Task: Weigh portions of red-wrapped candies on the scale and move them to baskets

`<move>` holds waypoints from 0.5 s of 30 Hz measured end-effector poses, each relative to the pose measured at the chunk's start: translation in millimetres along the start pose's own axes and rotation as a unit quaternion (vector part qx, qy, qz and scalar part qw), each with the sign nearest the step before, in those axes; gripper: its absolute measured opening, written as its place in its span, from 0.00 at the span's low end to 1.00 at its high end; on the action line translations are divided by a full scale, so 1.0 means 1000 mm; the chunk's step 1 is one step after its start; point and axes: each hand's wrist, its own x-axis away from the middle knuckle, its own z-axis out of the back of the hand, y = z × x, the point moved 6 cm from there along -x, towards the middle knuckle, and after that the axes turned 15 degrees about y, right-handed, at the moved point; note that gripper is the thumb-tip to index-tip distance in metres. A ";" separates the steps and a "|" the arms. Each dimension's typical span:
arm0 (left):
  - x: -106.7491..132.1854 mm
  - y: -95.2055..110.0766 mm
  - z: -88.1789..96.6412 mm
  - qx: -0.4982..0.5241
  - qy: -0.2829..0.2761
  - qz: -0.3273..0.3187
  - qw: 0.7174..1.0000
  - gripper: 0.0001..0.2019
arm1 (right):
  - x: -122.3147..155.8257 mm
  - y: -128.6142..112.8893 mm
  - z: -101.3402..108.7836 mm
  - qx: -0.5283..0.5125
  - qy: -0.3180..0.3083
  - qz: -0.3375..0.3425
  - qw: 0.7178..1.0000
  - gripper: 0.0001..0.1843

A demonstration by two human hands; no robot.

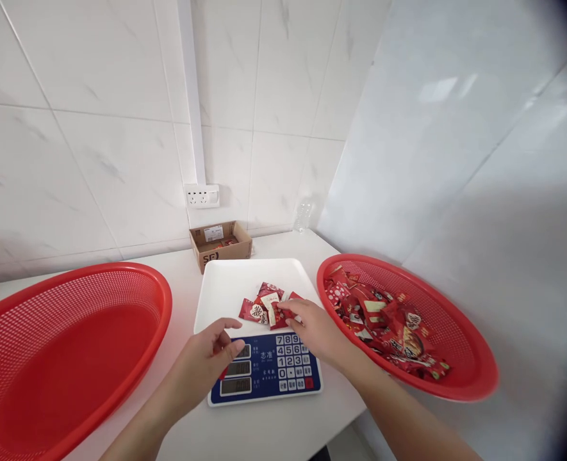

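Observation:
A white electronic scale (264,378) with a blue keypad sits in front of me. Several red candy packets (264,306) lie on its white weighing tray (230,282). My right hand (314,330) reaches onto the tray, its fingers pinched on a red packet at the edge of the pile. Over the scale's display, my left hand (206,362) curls around a small red packet that peeks out under the fingers. To the right stands a red mesh basket (460,378) holding many red candy packets (384,323).
A large red mesh basket (62,358) lies at the left with nothing in it. A small open cardboard box (220,246) stands behind the scale against the tiled wall, under a wall socket (201,195). A clear plastic bottle (302,216) stands in the corner.

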 end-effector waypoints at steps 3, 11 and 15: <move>0.016 -0.009 -0.015 0.150 -0.059 0.092 0.983 0.22 | 0.006 -0.008 0.005 -0.005 0.033 0.027 0.999 0.19; 0.058 -0.021 -0.063 0.425 -0.161 0.278 0.846 0.23 | 0.075 -0.052 0.006 -0.182 -0.084 -0.017 0.980 0.15; 0.066 -0.041 -0.076 0.406 -0.137 0.255 0.867 0.35 | 0.108 -0.060 -0.011 -0.207 -0.150 0.005 0.967 0.20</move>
